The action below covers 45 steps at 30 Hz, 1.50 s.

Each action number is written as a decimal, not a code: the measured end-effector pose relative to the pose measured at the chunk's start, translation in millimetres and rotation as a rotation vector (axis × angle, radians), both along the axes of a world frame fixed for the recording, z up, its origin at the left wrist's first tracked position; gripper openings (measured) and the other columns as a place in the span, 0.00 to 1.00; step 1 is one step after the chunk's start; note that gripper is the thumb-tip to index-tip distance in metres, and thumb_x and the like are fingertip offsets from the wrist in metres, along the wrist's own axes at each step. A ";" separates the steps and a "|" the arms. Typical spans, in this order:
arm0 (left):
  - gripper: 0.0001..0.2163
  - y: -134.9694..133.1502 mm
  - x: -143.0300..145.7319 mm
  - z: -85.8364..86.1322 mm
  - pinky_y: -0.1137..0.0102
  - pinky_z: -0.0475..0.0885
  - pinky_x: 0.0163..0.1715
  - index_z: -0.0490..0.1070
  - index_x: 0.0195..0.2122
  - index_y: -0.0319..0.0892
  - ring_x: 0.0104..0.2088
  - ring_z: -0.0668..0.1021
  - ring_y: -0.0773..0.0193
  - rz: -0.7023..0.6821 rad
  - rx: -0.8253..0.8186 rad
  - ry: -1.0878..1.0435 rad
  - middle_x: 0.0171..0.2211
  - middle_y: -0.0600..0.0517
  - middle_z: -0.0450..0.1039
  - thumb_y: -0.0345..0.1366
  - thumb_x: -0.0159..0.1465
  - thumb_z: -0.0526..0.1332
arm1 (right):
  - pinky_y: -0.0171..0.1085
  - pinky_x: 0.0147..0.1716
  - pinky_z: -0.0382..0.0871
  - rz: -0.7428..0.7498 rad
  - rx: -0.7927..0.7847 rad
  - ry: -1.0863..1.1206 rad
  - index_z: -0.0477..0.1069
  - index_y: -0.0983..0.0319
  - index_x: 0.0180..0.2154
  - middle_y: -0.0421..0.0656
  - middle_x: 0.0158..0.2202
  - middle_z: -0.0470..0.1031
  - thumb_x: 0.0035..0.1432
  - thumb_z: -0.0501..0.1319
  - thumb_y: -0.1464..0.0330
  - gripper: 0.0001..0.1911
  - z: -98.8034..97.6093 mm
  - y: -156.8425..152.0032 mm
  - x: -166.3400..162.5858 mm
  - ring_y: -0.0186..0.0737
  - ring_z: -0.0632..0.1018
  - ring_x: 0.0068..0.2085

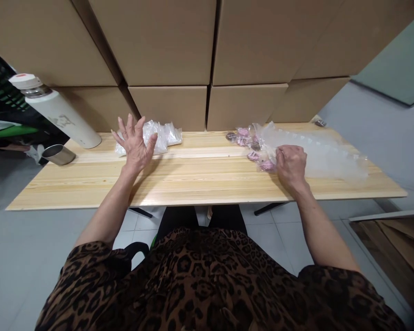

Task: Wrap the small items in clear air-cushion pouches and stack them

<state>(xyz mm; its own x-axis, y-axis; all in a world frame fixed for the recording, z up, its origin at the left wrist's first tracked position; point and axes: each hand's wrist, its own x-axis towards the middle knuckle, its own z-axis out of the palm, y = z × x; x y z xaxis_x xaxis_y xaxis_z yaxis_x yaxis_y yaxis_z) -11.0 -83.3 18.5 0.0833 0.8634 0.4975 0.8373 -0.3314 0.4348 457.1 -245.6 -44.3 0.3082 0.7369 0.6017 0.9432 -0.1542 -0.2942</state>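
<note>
My left hand is raised with its fingers spread, in front of a small heap of clear plastic packets at the left of the table. Nothing is in it. On the right, my right hand is closed in a fist over the near left part of a spread of translucent plastic bags. What the curled fingers hold, if anything, is hidden. Just left of the fist lie several small pink and dark pieces in clear wrapping.
Large cardboard boxes form a wall along the back of the wooden table. A white bottle and a steel cup stand at the left end. Flattened cardboard is on the floor to the right.
</note>
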 end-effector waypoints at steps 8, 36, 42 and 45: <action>0.33 -76.1 57.2 -8.5 0.53 0.55 0.78 0.66 0.71 0.47 0.77 0.63 0.51 -0.465 -0.063 -0.150 0.73 0.42 0.66 0.62 0.74 0.48 | 0.57 0.62 0.71 0.208 0.207 -0.037 0.80 0.59 0.47 0.52 0.49 0.84 0.75 0.53 0.59 0.19 17.9 -19.8 -72.0 0.53 0.81 0.54; 0.12 3.8 177.6 81.2 0.70 0.76 0.47 0.65 0.40 0.46 0.42 0.76 0.69 -0.657 -0.004 -1.063 0.38 0.56 0.71 0.46 0.76 0.63 | 0.46 0.48 0.72 0.398 0.110 -0.342 0.80 0.61 0.43 0.50 0.46 0.85 0.71 0.57 0.73 0.11 1.8 -39.0 -67.8 0.48 0.80 0.48; 0.07 -26.2 90.0 62.6 0.75 0.75 0.28 0.65 0.41 0.45 0.19 0.63 0.76 -0.445 -0.142 -1.275 0.25 0.63 0.59 0.31 0.79 0.56 | 0.43 0.36 0.74 -0.068 0.333 -0.060 0.80 0.64 0.42 0.56 0.42 0.84 0.70 0.58 0.62 0.15 22.3 -35.4 33.8 0.49 0.84 0.43; 0.12 -48.4 59.4 28.9 0.74 0.80 0.26 0.67 0.36 0.44 0.22 0.75 0.74 -0.340 -0.225 -1.301 0.27 0.61 0.68 0.41 0.71 0.68 | 0.40 0.25 0.68 -0.222 0.535 0.212 0.75 0.65 0.39 0.52 0.33 0.80 0.69 0.62 0.57 0.16 32.5 -28.0 103.1 0.40 0.78 0.28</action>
<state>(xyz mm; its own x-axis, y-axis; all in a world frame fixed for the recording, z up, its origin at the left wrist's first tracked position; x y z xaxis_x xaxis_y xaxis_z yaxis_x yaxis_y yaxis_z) 48.5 -131.6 47.4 -0.1108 0.9665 0.2314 -0.3232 -0.2552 0.9113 560.2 -273.5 -11.9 0.5730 0.2541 0.7792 0.8181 -0.1199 -0.5625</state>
